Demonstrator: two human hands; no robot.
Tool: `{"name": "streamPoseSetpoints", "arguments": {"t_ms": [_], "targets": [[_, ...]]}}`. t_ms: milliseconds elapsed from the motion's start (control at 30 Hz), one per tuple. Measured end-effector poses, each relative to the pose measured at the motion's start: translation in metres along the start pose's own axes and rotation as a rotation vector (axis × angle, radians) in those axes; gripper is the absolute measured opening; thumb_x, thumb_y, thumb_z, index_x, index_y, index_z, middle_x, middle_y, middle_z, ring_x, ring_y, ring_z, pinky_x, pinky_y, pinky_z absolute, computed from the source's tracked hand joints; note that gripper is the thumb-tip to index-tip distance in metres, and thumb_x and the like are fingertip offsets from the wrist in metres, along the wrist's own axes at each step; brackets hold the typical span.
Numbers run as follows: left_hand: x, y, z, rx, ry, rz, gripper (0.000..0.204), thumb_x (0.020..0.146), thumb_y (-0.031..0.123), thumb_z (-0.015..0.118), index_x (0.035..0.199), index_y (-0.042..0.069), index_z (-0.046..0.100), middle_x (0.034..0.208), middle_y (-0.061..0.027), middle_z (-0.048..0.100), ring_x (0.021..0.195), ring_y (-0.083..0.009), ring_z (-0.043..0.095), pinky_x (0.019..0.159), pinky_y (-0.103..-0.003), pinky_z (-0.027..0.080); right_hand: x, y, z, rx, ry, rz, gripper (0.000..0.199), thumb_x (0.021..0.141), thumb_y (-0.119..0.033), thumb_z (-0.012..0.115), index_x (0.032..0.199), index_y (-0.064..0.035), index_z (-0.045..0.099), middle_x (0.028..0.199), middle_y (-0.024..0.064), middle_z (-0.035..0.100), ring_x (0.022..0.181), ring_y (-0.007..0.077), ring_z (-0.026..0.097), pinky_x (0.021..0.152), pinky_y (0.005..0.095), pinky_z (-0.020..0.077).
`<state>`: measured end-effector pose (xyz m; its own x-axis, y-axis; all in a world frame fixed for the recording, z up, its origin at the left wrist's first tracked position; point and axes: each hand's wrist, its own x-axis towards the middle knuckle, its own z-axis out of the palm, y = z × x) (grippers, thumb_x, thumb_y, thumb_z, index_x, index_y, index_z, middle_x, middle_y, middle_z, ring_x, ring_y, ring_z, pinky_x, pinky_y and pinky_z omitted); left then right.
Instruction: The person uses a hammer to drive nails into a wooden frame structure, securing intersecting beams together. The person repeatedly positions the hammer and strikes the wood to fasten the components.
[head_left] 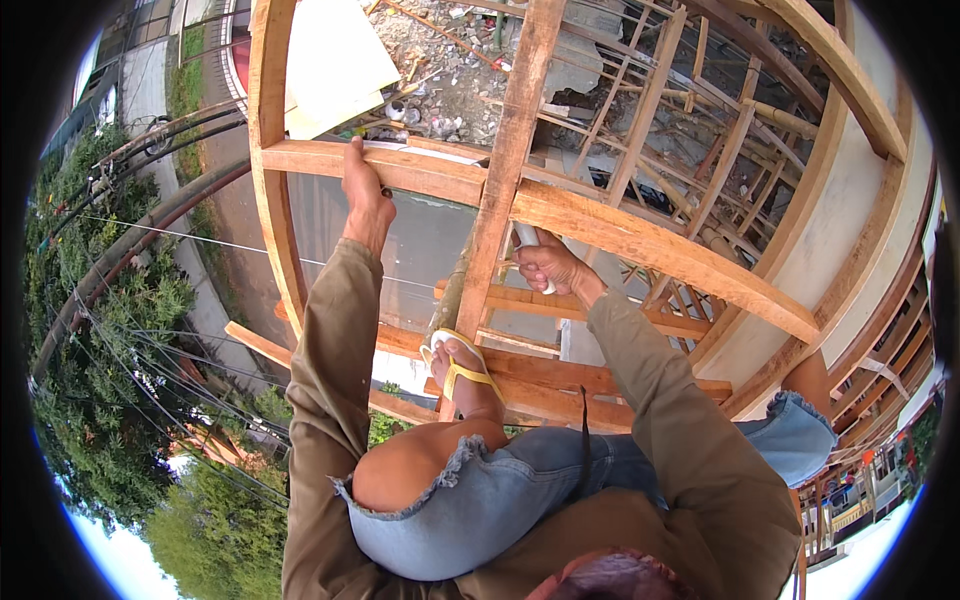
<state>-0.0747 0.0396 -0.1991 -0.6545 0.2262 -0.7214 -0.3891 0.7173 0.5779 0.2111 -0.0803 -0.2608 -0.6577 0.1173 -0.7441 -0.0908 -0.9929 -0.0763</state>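
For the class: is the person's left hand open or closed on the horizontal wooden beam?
Closed: the left hand wraps over the beam.

Single head-worn fisheye view, looking steeply down past the person's own knees, close on a wooden frame (600, 225) at 12 o'clock, street and trees far below at 9 o'clock, edges bending toward the rim

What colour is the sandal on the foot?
Yellow straps; the sandal shows best in the head view.

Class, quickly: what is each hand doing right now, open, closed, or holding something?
Left hand: closed, gripping the horizontal wooden beam.
Right hand: closed around a pale tool handle beside the upright post.
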Motion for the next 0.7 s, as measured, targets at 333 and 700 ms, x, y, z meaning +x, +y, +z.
{"name": "streamPoseSetpoints", "arguments": {"t_ms": [333,700], "targets": [[0.004,0.007,-0.008,0.105,-0.021,-0.029,0.053,0.089,0.064,0.064,0.113,0.017,0.060,0.088,0.0024,0.051,0.073,-0.0092,0.043,0.059,-0.030,0.030,-0.011,0.009,0.008,0.162,0.033,-0.006,0.026,0.088,-0.006,0.063,0.107,-0.0094,0.045,0.064,-0.0009,0.043,0.045,0.0071,0.039,0.038,0.0258,0.0327],[0.006,0.002,-0.012,0.064,-0.076,-0.039,0.060,0.086,0.073,0.063,0.116,0.021,0.058,0.089,0.0033,0.054,0.075,-0.0095,0.045,0.061,-0.031,0.029,-0.004,0.007,0.005,0.322,-0.036,-0.024,0.026,0.087,-0.007,0.065,0.105,-0.0093,0.047,0.066,-0.0023,0.043,0.045,0.0067,0.039,0.038,0.0259,0.0334]]}}
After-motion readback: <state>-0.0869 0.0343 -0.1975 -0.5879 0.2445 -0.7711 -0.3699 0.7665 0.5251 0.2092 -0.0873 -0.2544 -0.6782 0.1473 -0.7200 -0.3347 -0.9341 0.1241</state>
